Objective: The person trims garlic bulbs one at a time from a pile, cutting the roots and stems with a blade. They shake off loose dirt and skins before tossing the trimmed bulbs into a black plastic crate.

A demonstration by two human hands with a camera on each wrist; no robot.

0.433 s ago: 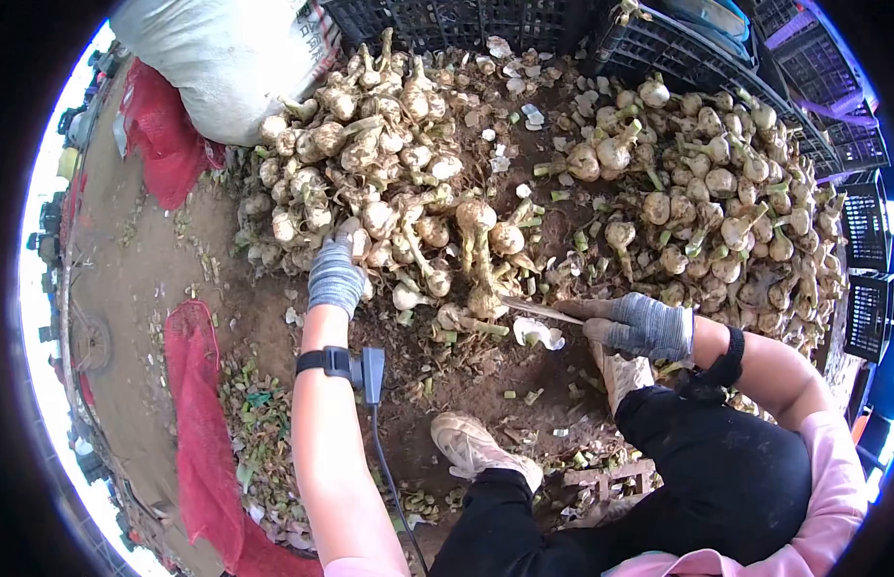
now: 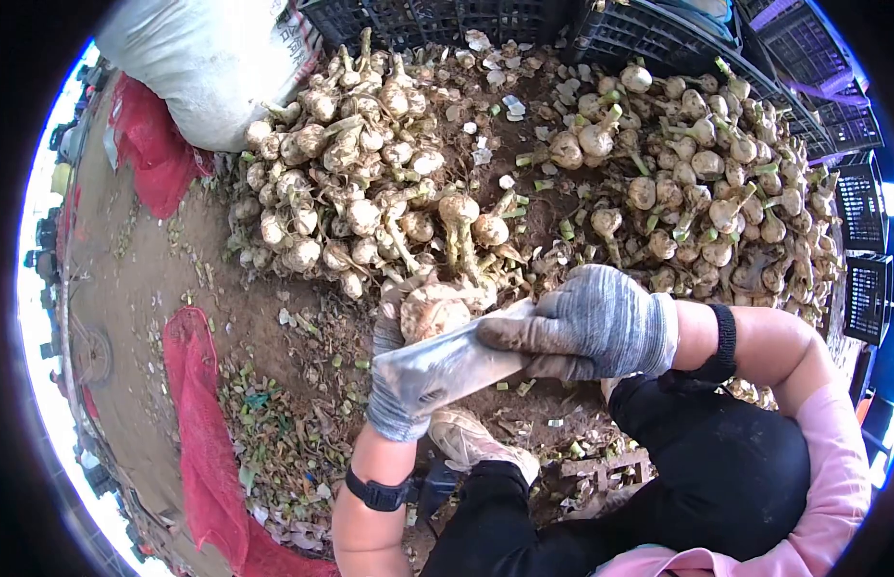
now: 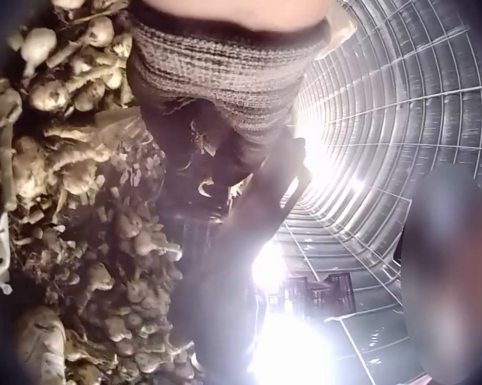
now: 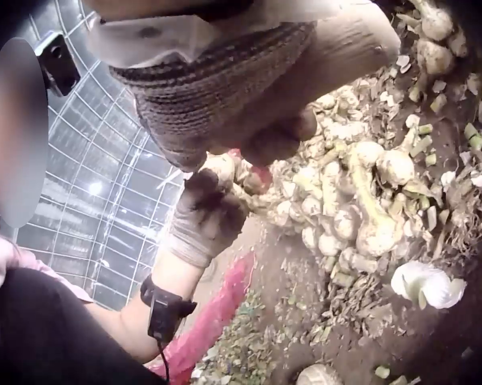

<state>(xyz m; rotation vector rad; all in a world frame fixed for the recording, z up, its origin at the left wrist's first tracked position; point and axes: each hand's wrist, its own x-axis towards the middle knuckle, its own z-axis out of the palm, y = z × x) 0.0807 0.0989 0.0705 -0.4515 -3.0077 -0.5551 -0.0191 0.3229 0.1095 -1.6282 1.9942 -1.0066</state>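
Just before the heap (image 2: 336, 173), the left hand (image 4: 210, 220) holds a bulb (image 2: 435, 315) and the right hand (image 2: 596, 327) grips a knife (image 2: 447, 367).

One blade (image 2: 447, 365), two bulb heaps (image 2: 346, 188), one sack (image 2: 202, 72), two red bags (image 2: 192, 404)

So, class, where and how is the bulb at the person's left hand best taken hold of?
Probably round the broad body of the bulb, coming from the left, as the left hand does: its rounded sides should suit a wrapping grip, and the right hand holds the blade close by.
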